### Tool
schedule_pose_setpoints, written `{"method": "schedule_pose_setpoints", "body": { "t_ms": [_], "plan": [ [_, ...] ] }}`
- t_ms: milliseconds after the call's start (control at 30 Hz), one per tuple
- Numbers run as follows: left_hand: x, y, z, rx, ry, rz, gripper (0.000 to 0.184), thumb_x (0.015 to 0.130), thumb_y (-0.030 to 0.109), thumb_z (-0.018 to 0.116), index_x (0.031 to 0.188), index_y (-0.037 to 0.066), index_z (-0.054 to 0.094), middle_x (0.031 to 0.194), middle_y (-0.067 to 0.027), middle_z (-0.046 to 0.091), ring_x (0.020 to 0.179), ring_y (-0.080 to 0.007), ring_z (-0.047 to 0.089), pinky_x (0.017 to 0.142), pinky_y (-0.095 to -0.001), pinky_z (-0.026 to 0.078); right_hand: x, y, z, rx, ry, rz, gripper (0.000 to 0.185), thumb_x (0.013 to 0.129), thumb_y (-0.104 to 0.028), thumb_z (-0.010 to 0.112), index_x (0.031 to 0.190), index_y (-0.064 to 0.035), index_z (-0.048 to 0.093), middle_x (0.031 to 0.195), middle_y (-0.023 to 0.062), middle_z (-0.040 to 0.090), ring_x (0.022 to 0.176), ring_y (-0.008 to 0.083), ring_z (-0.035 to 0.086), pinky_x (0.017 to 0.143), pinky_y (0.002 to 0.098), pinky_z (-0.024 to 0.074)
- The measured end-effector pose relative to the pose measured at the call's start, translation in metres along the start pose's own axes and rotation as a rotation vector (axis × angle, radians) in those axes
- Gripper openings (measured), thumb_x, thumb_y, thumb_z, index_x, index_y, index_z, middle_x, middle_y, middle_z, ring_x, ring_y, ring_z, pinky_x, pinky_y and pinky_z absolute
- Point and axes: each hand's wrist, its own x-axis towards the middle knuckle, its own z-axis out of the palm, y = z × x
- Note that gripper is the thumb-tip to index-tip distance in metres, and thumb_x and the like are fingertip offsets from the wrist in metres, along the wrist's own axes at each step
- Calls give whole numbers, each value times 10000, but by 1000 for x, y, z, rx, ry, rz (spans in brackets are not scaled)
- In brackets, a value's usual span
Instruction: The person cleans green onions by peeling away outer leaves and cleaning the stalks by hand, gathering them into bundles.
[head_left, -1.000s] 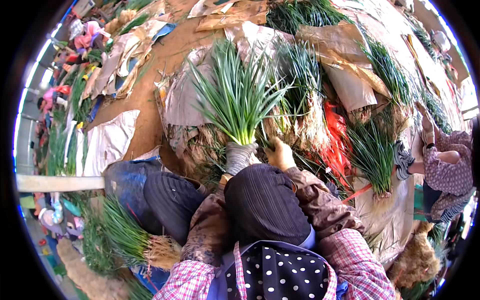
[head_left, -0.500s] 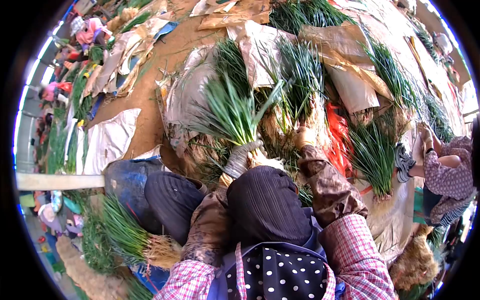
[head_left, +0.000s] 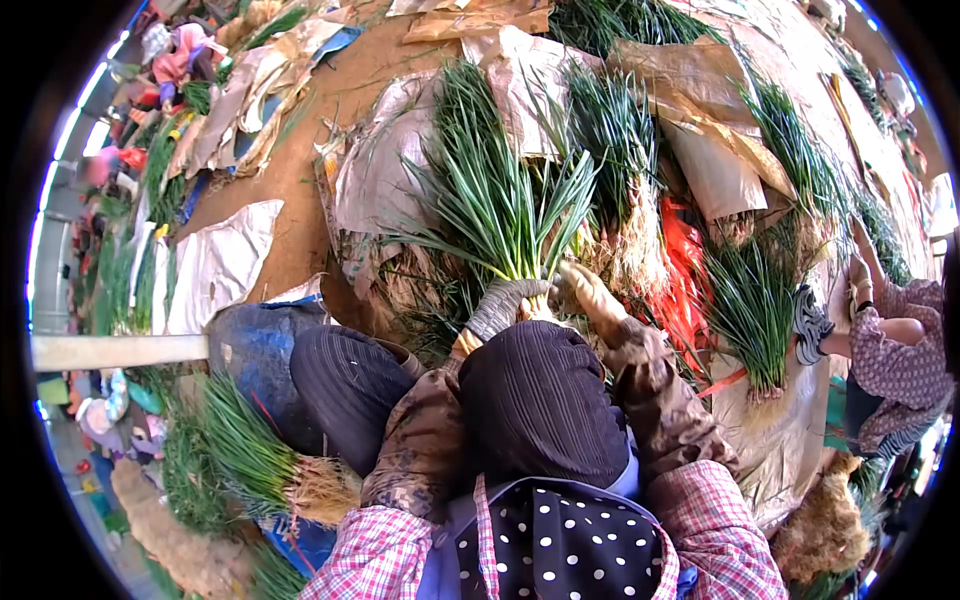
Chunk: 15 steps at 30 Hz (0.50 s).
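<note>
My left hand (head_left: 503,308), in a grey glove, is wrapped round the base of a bunch of green leafy stalks (head_left: 510,215) just beyond my knee. The leaves fan out upward and the pale stem ends are partly hidden by the knee. My right hand (head_left: 590,295), in a yellowish glove, is beside the stems with its fingers bent toward them; what lies between the fingers is too small to make out. Past the right hand lies a pile of stalks with pale roots (head_left: 635,245).
Red plastic (head_left: 683,270) lies right of the pile, near another green bunch (head_left: 750,315). A rooted bunch (head_left: 250,450) is at my left, by a blue container (head_left: 255,360). A person (head_left: 905,350) sits at the right. White sacking (head_left: 220,265) lies left.
My right hand has come back from the root pile to the stems in my left hand. The held bunch has become more upright and its leaves are spread out.
</note>
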Motion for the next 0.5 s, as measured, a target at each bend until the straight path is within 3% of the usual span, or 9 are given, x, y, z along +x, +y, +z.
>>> {"method": "schedule_pose_setpoints", "body": {
  "t_ms": [133, 233, 367, 500],
  "plan": [
    [-21, 5, 16, -97, 53, 70, 243, 762, 29, 668, 992, -5, 598, 851, -101, 656, 721, -198, 629, 648, -304, 529, 29, -31, 37, 226, 115, 148, 345, 908, -336, 581, 1132, -75, 549, 891, 32, 644, 713, 143, 623, 544, 287, 515],
    [-11, 1, 16, -89, 65, 198, 200, 745, 12, 682, 937, -11, 631, 819, -92, 665, 720, -197, 633, 669, -308, 529, 20, -26, 42, 642, 5, 70, 271, 916, -306, 573, 1061, -76, 577, 811, 28, 641, 642, 139, 616, 488, 281, 490],
    [-13, 0, 14, -98, 9, 188, 223, 742, 4, 681, 958, -9, 625, 818, -90, 665, 724, -203, 638, 669, -317, 532, 18, -6, 40, 683, 66, 95, 201, 921, -272, 568, 956, -76, 589, 727, 23, 593, 591, 149, 565, 483, 283, 488],
    [6, -7, -8, -36, -87, 175, 237, 744, 5, 679, 973, -14, 621, 823, -96, 667, 718, -204, 639, 664, -318, 530, 34, 2, 33, 589, 180, 277, 174, 920, -220, 566, 846, -62, 571, 686, 38, 560, 572, 160, 543, 484, 296, 483]
  ]
}}
